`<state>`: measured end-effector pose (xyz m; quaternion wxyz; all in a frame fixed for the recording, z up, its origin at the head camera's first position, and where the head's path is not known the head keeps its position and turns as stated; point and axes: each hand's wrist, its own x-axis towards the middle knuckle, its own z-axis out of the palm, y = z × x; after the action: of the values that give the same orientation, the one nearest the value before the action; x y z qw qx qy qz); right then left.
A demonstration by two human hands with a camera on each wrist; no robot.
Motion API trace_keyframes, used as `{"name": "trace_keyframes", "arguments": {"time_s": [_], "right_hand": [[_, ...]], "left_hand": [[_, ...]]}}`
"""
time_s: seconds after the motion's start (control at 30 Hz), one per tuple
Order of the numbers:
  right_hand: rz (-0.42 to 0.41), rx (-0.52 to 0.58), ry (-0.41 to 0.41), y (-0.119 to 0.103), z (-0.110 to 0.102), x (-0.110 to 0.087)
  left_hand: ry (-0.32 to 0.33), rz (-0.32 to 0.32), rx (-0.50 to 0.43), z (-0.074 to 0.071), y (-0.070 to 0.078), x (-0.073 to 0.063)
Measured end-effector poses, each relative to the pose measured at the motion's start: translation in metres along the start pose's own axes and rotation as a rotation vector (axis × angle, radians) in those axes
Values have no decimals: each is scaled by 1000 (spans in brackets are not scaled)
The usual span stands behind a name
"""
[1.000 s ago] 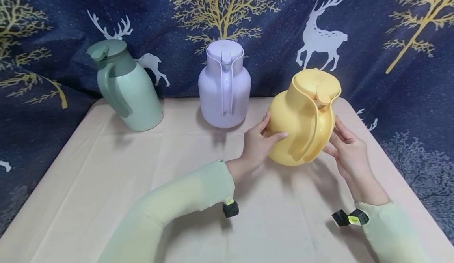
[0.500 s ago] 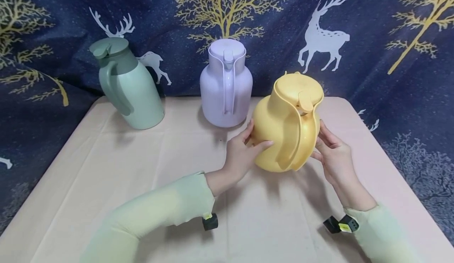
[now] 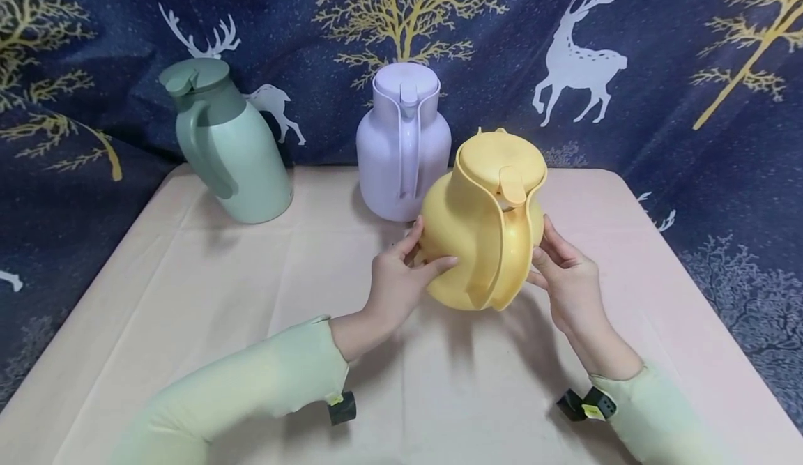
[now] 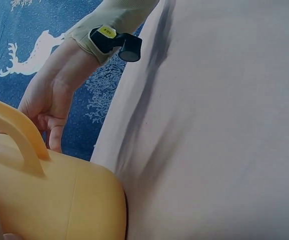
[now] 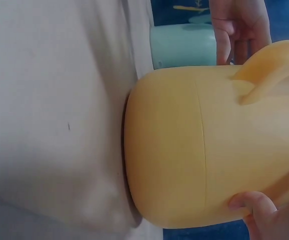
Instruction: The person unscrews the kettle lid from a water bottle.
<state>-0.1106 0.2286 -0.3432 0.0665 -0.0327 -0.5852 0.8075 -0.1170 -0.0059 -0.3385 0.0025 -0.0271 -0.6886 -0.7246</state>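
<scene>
A yellow thermos jug (image 3: 461,242) is held between both hands, its lid upward and its handle (image 3: 511,249) facing me. The left hand (image 3: 395,280) grips the jug's left side, thumb on the front of the body and fingers round the far side. From the other side the right hand (image 3: 574,284) holds it, thumb beside the handle and fingertips behind it. In the right wrist view the jug's base is close over the tabletop, with a shadow along it. The left hand's palm faces the jug there, while part of the right hand shows at the bottom right.
Behind the yellow jug stands a lilac thermos jug (image 3: 383,165), partly overlapped by it in the head view. A green thermos jug (image 3: 247,165) stands at the back left. A pale cloth covers the table (image 3: 251,284), and a dark blue printed curtain (image 3: 489,47) hangs behind.
Both hands have carried the yellow jug leftward and a little towards me, so it now overlaps the lilac jug. The lilac and green jugs have stayed in place.
</scene>
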Motion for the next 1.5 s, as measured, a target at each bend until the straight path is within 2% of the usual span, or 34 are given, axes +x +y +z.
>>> {"name": "trace_keyframes", "arguments": {"time_s": [0.13,0.47,0.63,0.9,1.27,1.5], "right_hand": [[14,-39,22,0,6,-2],[34,-92,48,3,20,-9],[39,-130,62,7,27,-15],[82,-244,77,5,38,-19],[97,-270,71,6,47,-28],[87,-272,41,10,54,-34]], "left_hand": [[8,-20,-1,-4,1,-3],[23,-1,71,-17,2,-8],[20,-9,76,-26,4,-10],[31,-7,86,-35,1,-14],[43,-38,29,-44,4,-25],[60,-45,70,-54,5,-32]]}}
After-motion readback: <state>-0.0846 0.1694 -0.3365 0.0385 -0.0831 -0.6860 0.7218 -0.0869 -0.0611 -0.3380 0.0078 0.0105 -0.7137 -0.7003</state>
